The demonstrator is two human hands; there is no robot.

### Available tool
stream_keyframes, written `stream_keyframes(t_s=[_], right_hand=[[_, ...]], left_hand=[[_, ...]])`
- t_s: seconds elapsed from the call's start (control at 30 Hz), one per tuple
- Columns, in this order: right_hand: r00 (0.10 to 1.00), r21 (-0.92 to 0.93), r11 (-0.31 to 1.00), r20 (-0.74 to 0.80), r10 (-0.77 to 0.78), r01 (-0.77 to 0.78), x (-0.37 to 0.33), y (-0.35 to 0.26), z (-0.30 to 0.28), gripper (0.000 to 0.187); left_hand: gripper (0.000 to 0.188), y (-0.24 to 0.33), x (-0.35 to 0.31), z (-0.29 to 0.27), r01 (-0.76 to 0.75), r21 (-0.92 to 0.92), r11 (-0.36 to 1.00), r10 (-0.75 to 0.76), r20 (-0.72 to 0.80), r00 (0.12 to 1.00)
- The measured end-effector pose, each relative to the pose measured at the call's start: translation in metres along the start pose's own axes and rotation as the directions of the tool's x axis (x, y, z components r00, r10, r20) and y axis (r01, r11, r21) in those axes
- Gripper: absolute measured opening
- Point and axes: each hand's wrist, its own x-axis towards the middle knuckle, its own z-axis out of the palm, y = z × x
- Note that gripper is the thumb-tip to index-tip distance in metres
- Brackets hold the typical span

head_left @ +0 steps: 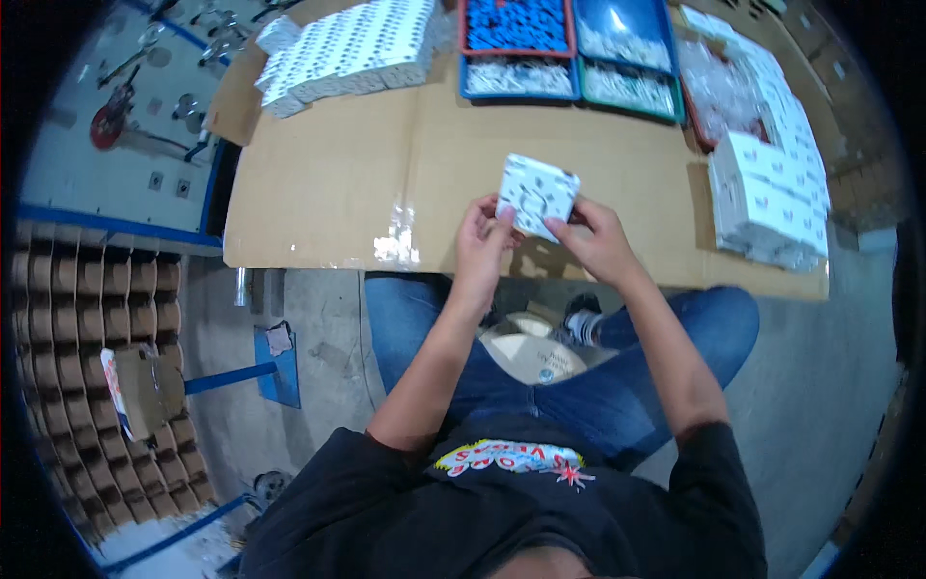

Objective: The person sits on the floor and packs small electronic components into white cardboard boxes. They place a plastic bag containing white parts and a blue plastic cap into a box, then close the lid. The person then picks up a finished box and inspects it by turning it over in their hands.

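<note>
A small white box (536, 195) with dark printed marks is held up above the near part of the cardboard-covered table. My left hand (484, 239) grips its lower left side, thumb on the front face. At the lower right corner, my right hand (596, 237) pinches it with the thumb in front and the fingers behind. The box is tilted slightly, with its printed face toward me. What lies behind it is hidden.
White boxes are stacked at the far left (352, 50) and right (769, 198). Trays at the back hold blue pieces (516, 26) and small whitish parts (627, 89); a red tray holds clear plastic pieces (719, 92). A cardboard divider grid (92, 299) stands left of the table (318, 183).
</note>
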Motion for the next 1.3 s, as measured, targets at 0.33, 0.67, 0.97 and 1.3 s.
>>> stream_keyframes(t_s=[0.33, 0.67, 0.97, 1.3], right_hand=[[0.991, 0.183, 0.975, -0.026, 0.131, -0.124, 0.007, 0.022, -0.001, 0.030], [0.974, 0.207, 0.968, -0.148, 0.171, -0.138, 0.026, 0.046, -0.011, 0.036], [0.984, -0.002, 1.000, -0.177, 0.025, -0.026, 0.144, -0.003, 0.044, 0.038], [0.922, -0.099, 0.918, -0.011, -0.386, 0.383, 0.377, -0.111, 0.117, 0.057]], left_hand=[[0.030, -0.015, 0.018, -0.034, 0.012, -0.085, 0.996, -0.008, 0.044, 0.999], [0.028, -0.008, 0.047, -0.104, 0.147, 0.140, 0.979, -0.194, 0.424, 0.885], [0.045, -0.004, 0.125, -0.090, 0.382, 0.416, 0.825, -0.461, 0.887, 0.030], [0.036, -0.058, 0.163, -0.075, 0.597, 0.479, 0.643, -0.325, 0.877, -0.355]])
